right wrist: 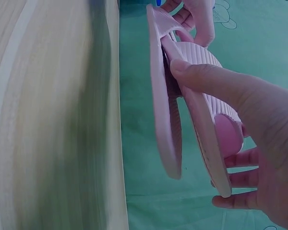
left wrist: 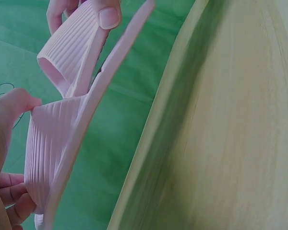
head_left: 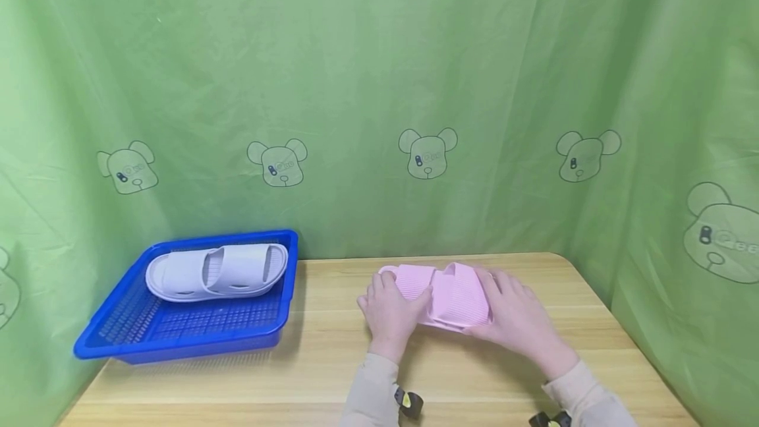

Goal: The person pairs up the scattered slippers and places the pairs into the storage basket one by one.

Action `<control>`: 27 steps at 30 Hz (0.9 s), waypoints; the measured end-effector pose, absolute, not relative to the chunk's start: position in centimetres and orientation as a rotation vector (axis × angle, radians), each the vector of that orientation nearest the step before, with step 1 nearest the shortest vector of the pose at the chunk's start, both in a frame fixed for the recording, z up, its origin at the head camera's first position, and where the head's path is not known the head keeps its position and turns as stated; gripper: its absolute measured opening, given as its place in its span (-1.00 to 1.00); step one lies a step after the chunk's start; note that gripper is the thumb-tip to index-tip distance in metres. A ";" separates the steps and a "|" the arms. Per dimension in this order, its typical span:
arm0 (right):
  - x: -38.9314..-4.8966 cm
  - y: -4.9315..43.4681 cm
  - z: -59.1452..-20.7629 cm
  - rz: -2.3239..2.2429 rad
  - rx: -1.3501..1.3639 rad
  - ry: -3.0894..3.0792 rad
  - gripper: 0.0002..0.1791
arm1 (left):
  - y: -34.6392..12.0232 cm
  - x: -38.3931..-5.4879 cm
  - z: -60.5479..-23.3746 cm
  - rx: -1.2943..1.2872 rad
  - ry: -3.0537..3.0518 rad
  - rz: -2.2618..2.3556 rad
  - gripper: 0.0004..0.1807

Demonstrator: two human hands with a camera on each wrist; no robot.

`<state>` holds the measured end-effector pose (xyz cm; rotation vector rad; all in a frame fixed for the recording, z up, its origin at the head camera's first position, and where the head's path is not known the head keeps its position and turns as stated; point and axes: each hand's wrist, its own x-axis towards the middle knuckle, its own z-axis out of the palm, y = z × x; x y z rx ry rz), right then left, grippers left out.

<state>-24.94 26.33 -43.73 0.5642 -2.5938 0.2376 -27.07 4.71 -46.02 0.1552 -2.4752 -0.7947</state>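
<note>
A pair of pink ribbed slide slippers is held up close over the wooden table, one tucked partly into the other. My left hand grips the left pink slipper by its strap, the thumb on the near side and the other fingers round the far side. The right pink slipper is in my right hand. In the right wrist view that hand's thumb presses the sole edge while its fingers curl round the other side. At their far ends the two soles stand apart in a narrow V.
At the left, a blue plastic basket holds a pair of nested white slippers toward its back. A wooden table lies under everything. Green curtains with bear-head prints hang behind the table and along both sides.
</note>
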 end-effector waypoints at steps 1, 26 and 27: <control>-25.0 26.3 -43.7 0.239 0.566 -2.590 0.22 | 4.7 -27.1 -46.0 0.154 -2.476 -0.795 -0.20; -25.3 26.3 -44.0 0.246 0.598 -2.491 0.26 | 5.1 -27.0 -46.3 0.134 -2.451 -0.730 -0.19; -25.3 26.3 -44.0 0.246 0.599 -2.489 0.26 | 5.1 -27.0 -46.3 0.134 -2.454 -0.727 -0.19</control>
